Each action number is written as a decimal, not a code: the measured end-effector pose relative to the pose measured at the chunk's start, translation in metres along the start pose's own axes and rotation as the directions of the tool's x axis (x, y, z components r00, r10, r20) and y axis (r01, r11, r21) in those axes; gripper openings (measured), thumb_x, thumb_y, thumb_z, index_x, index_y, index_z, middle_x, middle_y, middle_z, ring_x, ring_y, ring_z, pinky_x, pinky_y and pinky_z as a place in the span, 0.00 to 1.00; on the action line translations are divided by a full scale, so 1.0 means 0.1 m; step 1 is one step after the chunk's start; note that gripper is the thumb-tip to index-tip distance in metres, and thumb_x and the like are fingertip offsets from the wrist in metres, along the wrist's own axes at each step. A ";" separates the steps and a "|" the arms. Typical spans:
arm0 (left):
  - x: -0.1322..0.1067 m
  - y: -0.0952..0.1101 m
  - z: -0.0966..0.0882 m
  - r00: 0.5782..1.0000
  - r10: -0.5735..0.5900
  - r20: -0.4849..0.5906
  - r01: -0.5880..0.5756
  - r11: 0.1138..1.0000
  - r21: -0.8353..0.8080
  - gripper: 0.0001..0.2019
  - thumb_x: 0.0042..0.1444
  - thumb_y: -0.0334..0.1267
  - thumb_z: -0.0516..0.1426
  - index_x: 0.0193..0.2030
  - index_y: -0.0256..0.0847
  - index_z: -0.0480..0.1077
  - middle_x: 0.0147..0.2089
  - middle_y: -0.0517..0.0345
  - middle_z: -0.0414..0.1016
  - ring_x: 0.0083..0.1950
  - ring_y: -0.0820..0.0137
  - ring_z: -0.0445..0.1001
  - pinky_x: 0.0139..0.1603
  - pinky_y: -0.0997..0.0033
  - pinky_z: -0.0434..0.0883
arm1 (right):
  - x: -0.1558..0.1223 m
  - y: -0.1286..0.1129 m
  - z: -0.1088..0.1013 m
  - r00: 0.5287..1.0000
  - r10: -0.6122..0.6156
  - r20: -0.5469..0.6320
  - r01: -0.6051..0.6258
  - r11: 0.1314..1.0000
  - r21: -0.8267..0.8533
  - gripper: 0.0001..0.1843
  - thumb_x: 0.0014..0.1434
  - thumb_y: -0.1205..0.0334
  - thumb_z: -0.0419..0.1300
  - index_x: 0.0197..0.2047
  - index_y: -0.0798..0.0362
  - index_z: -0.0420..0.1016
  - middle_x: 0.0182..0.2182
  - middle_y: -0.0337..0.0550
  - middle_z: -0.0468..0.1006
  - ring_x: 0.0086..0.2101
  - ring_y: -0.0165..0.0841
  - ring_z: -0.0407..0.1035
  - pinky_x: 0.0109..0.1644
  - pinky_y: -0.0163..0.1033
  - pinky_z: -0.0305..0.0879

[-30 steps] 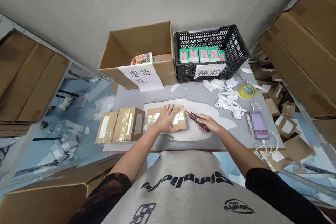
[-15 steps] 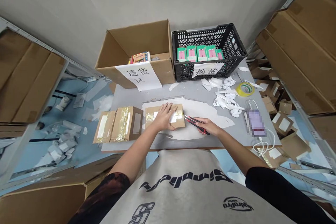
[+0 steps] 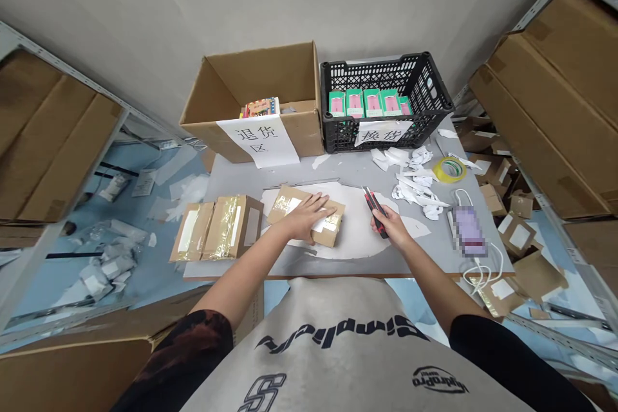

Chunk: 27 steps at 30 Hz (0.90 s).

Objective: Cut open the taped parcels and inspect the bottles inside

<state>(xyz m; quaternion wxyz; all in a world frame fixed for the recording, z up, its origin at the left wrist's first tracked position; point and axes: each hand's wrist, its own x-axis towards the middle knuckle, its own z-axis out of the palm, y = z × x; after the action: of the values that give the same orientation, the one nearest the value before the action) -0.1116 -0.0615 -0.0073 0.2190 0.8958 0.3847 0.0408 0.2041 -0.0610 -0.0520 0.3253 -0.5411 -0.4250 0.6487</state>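
Head view: my hands are apart, my left hand (image 3: 302,219) flat on a cardboard parcel (image 3: 295,197) that seems light and stiff, my right hand (image 3: 389,228) gripping a utility knife (image 3: 373,205).

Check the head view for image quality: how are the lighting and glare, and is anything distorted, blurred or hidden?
In the head view, the light is soft and even, with only a mild sheen on the gold tape; the wide lens bends the metal shelf rail; the left hand, right hand and utility knife look sharp; a rectangular object is pixelated out.
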 end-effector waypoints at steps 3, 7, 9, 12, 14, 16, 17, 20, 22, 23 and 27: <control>-0.06 0.21 0.07 0.999 -0.042 0.002 0.042 0.999 -0.009 0.54 0.29 0.51 0.71 0.67 0.53 0.58 0.75 0.47 0.42 0.74 0.39 0.39 0.68 0.36 0.46 | 0.11 -0.04 0.30 0.987 -0.153 -0.048 0.150 0.987 -0.060 0.29 0.46 0.44 0.69 0.45 0.49 0.65 0.28 0.36 0.74 0.28 0.31 0.69 0.33 0.37 0.67; -0.11 0.60 0.41 0.883 -0.398 -0.248 0.403 0.914 -0.033 0.51 0.39 0.54 0.68 0.69 0.42 0.55 0.75 0.40 0.33 0.73 0.35 0.31 0.68 0.32 0.43 | 0.15 -0.05 0.57 0.967 -0.238 0.096 0.245 0.967 -0.067 0.31 0.45 0.54 0.70 0.49 0.48 0.61 0.34 0.36 0.75 0.37 0.33 0.71 0.44 0.40 0.68; -0.09 0.72 0.57 0.825 -0.469 -0.316 0.475 0.878 -0.063 0.48 0.41 0.47 0.67 0.69 0.39 0.53 0.75 0.39 0.34 0.74 0.38 0.32 0.68 0.33 0.45 | 0.14 -0.03 0.60 0.954 -0.250 0.166 0.268 0.959 -0.094 0.30 0.45 0.58 0.68 0.50 0.48 0.61 0.36 0.36 0.75 0.35 0.31 0.71 0.45 0.40 0.67; -0.09 0.75 0.69 0.827 -0.435 -0.356 0.433 0.897 -0.091 0.40 0.45 0.41 0.63 0.66 0.43 0.57 0.74 0.45 0.44 0.75 0.44 0.36 0.69 0.35 0.47 | 0.12 -0.04 0.57 0.946 -0.256 0.199 0.297 0.930 -0.215 0.33 0.45 0.59 0.69 0.53 0.47 0.61 0.40 0.39 0.76 0.35 0.32 0.70 0.45 0.41 0.67; -0.10 0.72 0.72 0.829 -0.400 -0.391 0.391 0.914 -0.108 0.33 0.47 0.41 0.60 0.62 0.44 0.61 0.71 0.47 0.52 0.74 0.48 0.40 0.70 0.36 0.46 | 0.10 -0.07 0.56 0.945 -0.254 0.206 0.309 0.898 -0.312 0.37 0.43 0.58 0.71 0.55 0.46 0.61 0.43 0.40 0.76 0.38 0.34 0.71 0.46 0.41 0.67; -0.12 0.69 0.74 0.812 -0.395 -0.430 0.378 0.917 -0.127 0.26 0.49 0.41 0.59 0.57 0.44 0.66 0.68 0.48 0.58 0.74 0.49 0.45 0.70 0.37 0.46 | 0.09 -0.11 0.57 0.942 -0.259 0.215 0.324 0.868 -0.375 0.39 0.42 0.57 0.72 0.56 0.46 0.62 0.45 0.41 0.76 0.40 0.36 0.71 0.46 0.42 0.67; -0.13 0.68 0.75 0.802 -0.398 -0.446 0.379 0.916 -0.136 0.23 0.50 0.41 0.58 0.54 0.44 0.68 0.66 0.48 0.60 0.73 0.50 0.46 0.70 0.37 0.46 | 0.08 -0.12 0.58 0.939 -0.266 0.217 0.334 0.856 -0.394 0.40 0.41 0.57 0.72 0.57 0.46 0.62 0.45 0.41 0.76 0.40 0.36 0.71 0.46 0.42 0.67; -0.13 0.68 0.79 0.773 -0.403 -0.490 0.377 0.913 -0.157 0.14 0.49 0.41 0.59 0.44 0.44 0.71 0.62 0.48 0.64 0.72 0.50 0.50 0.69 0.36 0.48 | 0.06 -0.12 0.61 0.933 -0.282 0.222 0.354 0.828 -0.436 0.42 0.41 0.55 0.73 0.58 0.47 0.62 0.45 0.42 0.76 0.39 0.36 0.71 0.45 0.41 0.67; -0.13 0.69 0.80 0.755 -0.396 -0.523 0.367 0.916 -0.165 0.10 0.49 0.41 0.59 0.38 0.43 0.70 0.59 0.48 0.66 0.71 0.51 0.53 0.69 0.37 0.50 | 0.05 -0.11 0.63 0.934 -0.285 0.214 0.354 0.809 -0.469 0.43 0.40 0.54 0.73 0.58 0.47 0.62 0.44 0.41 0.76 0.38 0.36 0.70 0.43 0.40 0.66; -0.13 0.69 0.81 0.747 -0.393 -0.536 0.363 0.917 -0.166 0.08 0.48 0.41 0.59 0.35 0.43 0.70 0.58 0.49 0.67 0.70 0.52 0.54 0.69 0.37 0.50 | 0.04 -0.10 0.64 0.935 -0.287 0.207 0.353 0.801 -0.484 0.43 0.40 0.53 0.73 0.58 0.48 0.62 0.44 0.41 0.76 0.38 0.36 0.70 0.43 0.40 0.66; -0.13 0.69 0.82 0.740 -0.375 -0.558 0.354 0.923 -0.151 0.05 0.48 0.39 0.59 0.28 0.43 0.67 0.53 0.50 0.69 0.69 0.54 0.57 0.70 0.39 0.50 | 0.04 -0.08 0.65 0.933 -0.293 0.208 0.359 0.786 -0.503 0.44 0.40 0.53 0.73 0.59 0.48 0.61 0.44 0.41 0.76 0.40 0.37 0.70 0.43 0.40 0.65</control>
<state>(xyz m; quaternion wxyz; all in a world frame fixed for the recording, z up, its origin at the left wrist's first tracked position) -0.0544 -0.1427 -0.0505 0.1114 0.7441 0.5995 0.2730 0.1398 -0.0670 -0.0430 0.2432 -0.4887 -0.6937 0.4699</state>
